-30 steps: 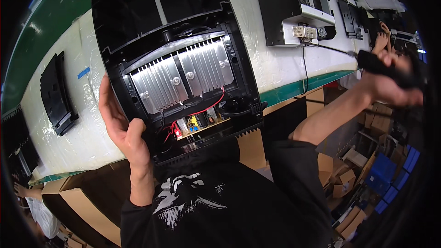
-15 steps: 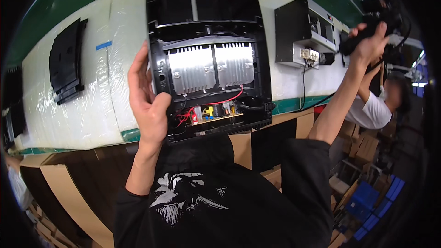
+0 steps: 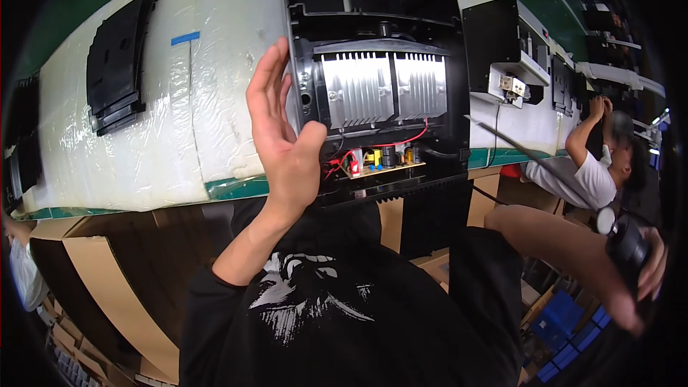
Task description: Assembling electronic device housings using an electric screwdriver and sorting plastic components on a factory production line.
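Observation:
A black appliance housing (image 3: 459, 72) stands in front of me with its inside exposed. Two silver finned heat sinks (image 3: 358, 93) sit side by side in it. Below them are red wires and a small circuit board (image 3: 387, 168) with several coloured parts. My left hand (image 3: 290, 161) grips the housing's left edge, thumb on the front and fingers stretched along the side. At the far right, my right hand (image 3: 651, 265) is closed round a black cylindrical object (image 3: 628, 247) with a pale round end. Blur and the fingers hide the rest of that object.
Several black panels (image 3: 118, 64) lie stacked on the white, film-covered bench (image 3: 229, 100). A black-and-silver box (image 3: 494, 43) with a socket stands right of the housing. Beyond it, a person in a white shirt (image 3: 584, 179) works. Cardboard (image 3: 107, 279) and blue bins (image 3: 559, 315) lie below the bench.
My right hand has swung down from the upper right to the lower right, holding a black object. The housing and my left hand have shifted right in the picture, along with the whole view.

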